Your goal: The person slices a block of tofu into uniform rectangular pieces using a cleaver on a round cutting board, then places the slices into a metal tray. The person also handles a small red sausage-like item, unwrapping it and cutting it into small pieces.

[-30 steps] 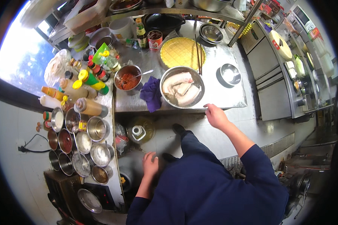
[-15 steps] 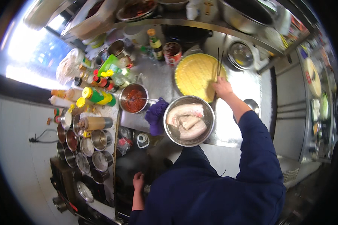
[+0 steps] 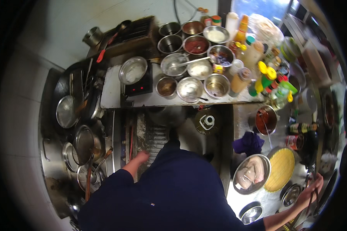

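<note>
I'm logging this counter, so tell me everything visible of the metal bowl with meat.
The metal bowl is round, silvery and steel-like, with a shiny rim. It stands uncovered on the counter, holding thick, pale pinkish meat. The purple cloth lies near one side; the yellow round tray sits beside another, though whether tray and bowl touch is unclear. Neither the left hand nor the right hand touches it.

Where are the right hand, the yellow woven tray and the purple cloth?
Right hand [image 3: 309,190], head view: middle of the hand.
Yellow woven tray [image 3: 280,169], head view: bare woven surface.
Purple cloth [image 3: 248,144], head view: middle of its folds.
</note>
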The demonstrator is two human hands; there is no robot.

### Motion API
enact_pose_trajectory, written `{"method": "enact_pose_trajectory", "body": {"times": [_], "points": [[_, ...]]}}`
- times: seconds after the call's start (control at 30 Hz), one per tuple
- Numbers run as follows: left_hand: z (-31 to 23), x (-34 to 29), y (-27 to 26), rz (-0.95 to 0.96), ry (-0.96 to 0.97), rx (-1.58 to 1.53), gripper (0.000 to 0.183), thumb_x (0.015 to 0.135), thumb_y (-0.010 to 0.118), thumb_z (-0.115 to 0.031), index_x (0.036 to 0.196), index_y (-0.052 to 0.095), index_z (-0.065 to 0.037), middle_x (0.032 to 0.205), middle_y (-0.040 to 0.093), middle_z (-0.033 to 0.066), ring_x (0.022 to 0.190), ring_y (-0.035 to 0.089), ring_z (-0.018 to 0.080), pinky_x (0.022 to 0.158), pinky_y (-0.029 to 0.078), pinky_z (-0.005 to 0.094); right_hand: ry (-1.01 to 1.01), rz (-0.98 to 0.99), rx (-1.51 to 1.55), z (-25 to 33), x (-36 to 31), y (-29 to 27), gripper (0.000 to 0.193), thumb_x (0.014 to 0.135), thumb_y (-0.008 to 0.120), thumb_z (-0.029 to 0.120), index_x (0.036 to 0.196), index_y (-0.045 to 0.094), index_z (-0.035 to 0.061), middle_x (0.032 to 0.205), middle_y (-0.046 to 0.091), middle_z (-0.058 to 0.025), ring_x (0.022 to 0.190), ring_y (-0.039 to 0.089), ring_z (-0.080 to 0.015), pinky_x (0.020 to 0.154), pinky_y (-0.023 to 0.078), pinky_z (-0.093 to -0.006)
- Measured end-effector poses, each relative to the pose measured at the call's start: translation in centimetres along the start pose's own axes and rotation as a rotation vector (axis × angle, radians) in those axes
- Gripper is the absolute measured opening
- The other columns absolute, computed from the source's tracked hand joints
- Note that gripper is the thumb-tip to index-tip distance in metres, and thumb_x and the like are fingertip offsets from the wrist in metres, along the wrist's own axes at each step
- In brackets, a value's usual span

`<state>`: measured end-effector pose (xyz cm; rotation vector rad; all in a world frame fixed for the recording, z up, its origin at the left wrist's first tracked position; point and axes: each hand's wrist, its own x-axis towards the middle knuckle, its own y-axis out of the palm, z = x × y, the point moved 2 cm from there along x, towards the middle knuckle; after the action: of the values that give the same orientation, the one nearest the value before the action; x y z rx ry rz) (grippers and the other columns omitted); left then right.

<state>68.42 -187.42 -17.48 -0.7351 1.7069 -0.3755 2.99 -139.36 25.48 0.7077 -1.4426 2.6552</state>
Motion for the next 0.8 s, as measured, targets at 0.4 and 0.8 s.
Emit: {"method": "enact_pose_trajectory", "body": {"times": [0.4,0.8], "points": [[4.2,12.6,-2.9,-0.153,-0.014,-0.660,0.021,0.096,0.069,-0.021,0.112,0.073,-0.007,0.100,0.074,0.0057,0.092,0.068,0.0192,0.079,0.054,0.0350,-0.213,0.863,0.971,51.8,-12.0,23.3,0.064,0.106,0.051,0.052,0.109,0.067,-0.0099,0.097,0.067,-0.0181,0.095,0.069,-0.0298,0.079,0.059,-0.0386],[13.9,7.9,3.0,-0.285,-0.345,-0.694,0.026,0.089,0.069,-0.019,0.109,0.075,-0.004,0.099,0.074,0.0104,0.089,0.069,0.0213,0.075,0.056,0.0366,-0.156,1.194,0.762,64.4,-16.4,36.0,0.029,0.109,0.054,0.017,0.119,0.069,-0.0057,0.102,0.066,-0.0087,0.096,0.070,-0.0159,0.090,0.053,-0.0290]]}}
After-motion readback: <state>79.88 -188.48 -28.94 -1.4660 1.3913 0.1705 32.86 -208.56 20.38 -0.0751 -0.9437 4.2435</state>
